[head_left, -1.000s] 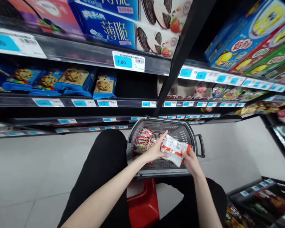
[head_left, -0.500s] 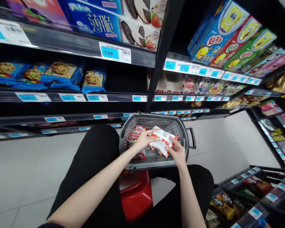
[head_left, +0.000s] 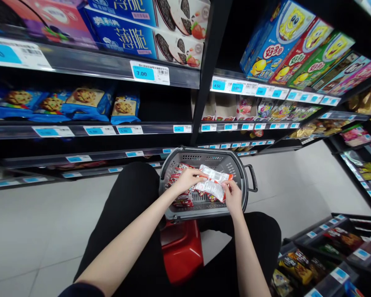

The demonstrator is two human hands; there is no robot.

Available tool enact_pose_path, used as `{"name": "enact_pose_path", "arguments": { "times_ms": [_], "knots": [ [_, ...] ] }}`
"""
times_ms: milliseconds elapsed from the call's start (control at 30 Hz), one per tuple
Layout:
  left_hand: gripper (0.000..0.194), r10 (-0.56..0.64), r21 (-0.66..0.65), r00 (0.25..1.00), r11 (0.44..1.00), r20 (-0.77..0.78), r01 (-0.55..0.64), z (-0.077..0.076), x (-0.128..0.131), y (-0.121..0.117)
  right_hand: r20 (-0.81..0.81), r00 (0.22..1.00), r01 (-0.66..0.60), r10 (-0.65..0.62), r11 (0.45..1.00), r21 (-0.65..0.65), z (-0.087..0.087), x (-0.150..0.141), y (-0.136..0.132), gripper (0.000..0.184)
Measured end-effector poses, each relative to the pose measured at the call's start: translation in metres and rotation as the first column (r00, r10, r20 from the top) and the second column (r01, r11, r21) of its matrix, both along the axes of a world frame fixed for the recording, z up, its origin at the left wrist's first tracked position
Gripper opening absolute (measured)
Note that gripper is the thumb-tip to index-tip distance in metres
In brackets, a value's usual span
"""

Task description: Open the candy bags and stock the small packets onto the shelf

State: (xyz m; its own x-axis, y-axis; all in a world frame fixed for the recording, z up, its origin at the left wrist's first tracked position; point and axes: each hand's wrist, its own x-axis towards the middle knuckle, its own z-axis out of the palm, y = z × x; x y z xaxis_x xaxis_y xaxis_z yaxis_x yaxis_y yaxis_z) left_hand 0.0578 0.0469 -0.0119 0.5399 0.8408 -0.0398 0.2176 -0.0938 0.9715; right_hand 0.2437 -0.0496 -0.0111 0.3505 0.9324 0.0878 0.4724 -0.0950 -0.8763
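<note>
A white and orange snack packet [head_left: 210,185], its barcode side up, is held over the grey shopping basket [head_left: 200,213]. My left hand [head_left: 188,180] pinches the packet's left side, and my right hand [head_left: 233,195] has its fingers closed on the right end. Red and white snack packets [head_left: 183,200] lie in the basket's left part, partly hidden by my left hand. More colourful packaging shows beneath the held packet, too covered to make out.
Shelves ahead hold blue cookie packs [head_left: 123,108], blue wafer boxes [head_left: 120,37] and cartoon-printed boxes [head_left: 292,45]. A red plastic stool [head_left: 185,255] stands between my black-clad legs. At lower right is another shelf [head_left: 330,255] with snack bags. The basket's handle [head_left: 251,178] sticks out rightward.
My right hand has shifted its grip along the packet's right edge, and the packet lies flatter. The left fingers have closed in over the packet. The view has shifted slightly.
</note>
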Motion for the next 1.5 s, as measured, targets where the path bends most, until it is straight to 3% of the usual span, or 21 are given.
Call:
{"name": "enact_pose_path", "arguments": {
  "times_ms": [167, 333, 433, 500, 633, 800, 933, 1033, 1133, 1200, 1333, 1400, 1500],
  "knots": [
    [0.018, -0.015, 0.118, 0.996, 0.993, -0.091, 0.026, -0.001, 0.0, -0.002, -0.091, 0.995, 0.034, -0.045, 0.992, -0.122, -0.009, 0.004, 0.004, 0.02],
    [0.02, 0.039, 0.088, 0.994, 0.996, -0.098, -0.03, -0.001, 0.001, -0.003, -0.251, 0.964, 0.066, -0.093, 0.992, -0.112, -0.019, 0.01, 0.006, 0.02],
    [0.02, -0.036, -0.084, 0.999, 0.996, 0.017, 0.037, -0.002, 0.0, -0.002, -0.386, 0.919, 0.048, -0.081, 0.995, -0.093, -0.021, 0.014, 0.005, 0.02],
    [0.03, -0.084, -0.25, 0.987, 0.961, 0.134, 0.115, -0.003, 0.0, -0.002, -0.479, 0.874, 0.038, -0.077, 0.995, -0.089, -0.018, 0.017, 0.005, 0.019],
    [0.032, 0.005, -0.473, 0.956, 0.87, 0.292, 0.14, -0.004, 0.002, -0.003, -0.677, 0.735, -0.014, -0.046, 0.996, -0.083, -0.008, 0.017, 0.003, 0.019],
    [0.024, 0.13, -0.618, 0.938, 0.779, 0.32, 0.103, -0.001, 0.003, -0.005, -0.794, 0.604, 0.003, -0.071, 0.996, -0.087, 0.007, 0.017, -0.003, 0.014],
    [0.026, 0.17, -0.645, 0.891, 0.747, 0.42, 0.161, 0.002, 0.001, -0.004, -0.838, 0.545, -0.045, -0.001, 0.999, -0.03, 0.016, 0.02, -0.008, 0.029],
    [0.034, 0.122, -0.58, 0.882, 0.793, 0.455, 0.189, 0.003, 0.001, -0.004, -0.822, 0.57, 0.014, -0.015, 1.0, -0.008, 0.015, 0.019, -0.007, 0.034],
    [0.022, 0.099, -0.507, 0.944, 0.858, 0.316, 0.08, 0.004, 0.003, -0.005, -0.769, 0.627, 0.115, -0.127, 0.991, -0.07, 0.009, 0.016, -0.003, 0.024],
    [0.015, 0.087, -0.448, 0.971, 0.894, 0.221, 0.022, 0.006, 0.004, -0.006, -0.68, 0.704, 0.16, -0.204, 0.979, -0.127, 0.006, 0.016, -0.002, 0.02],
    [0.032, 0.095, -0.202, 0.994, 0.976, 0.06, -0.081, 0.008, 0.005, -0.007, -0.46, 0.851, 0.206, -0.253, 0.967, -0.151, 0.008, 0.019, -0.002, 0.022],
    [0.039, 0.124, -0.149, 0.992, 0.982, 0.016, -0.12, 0.009, 0.006, -0.007, -0.464, 0.846, 0.215, -0.261, 0.965, -0.149, 0.01, 0.019, -0.002, 0.024],
    [0.042, 0.151, -0.209, 0.988, 0.967, 0.021, -0.143, 0.008, 0.007, -0.006, -0.537, 0.805, 0.199, -0.251, 0.968, -0.154, 0.01, 0.016, 0.001, 0.023]
  ]
}}
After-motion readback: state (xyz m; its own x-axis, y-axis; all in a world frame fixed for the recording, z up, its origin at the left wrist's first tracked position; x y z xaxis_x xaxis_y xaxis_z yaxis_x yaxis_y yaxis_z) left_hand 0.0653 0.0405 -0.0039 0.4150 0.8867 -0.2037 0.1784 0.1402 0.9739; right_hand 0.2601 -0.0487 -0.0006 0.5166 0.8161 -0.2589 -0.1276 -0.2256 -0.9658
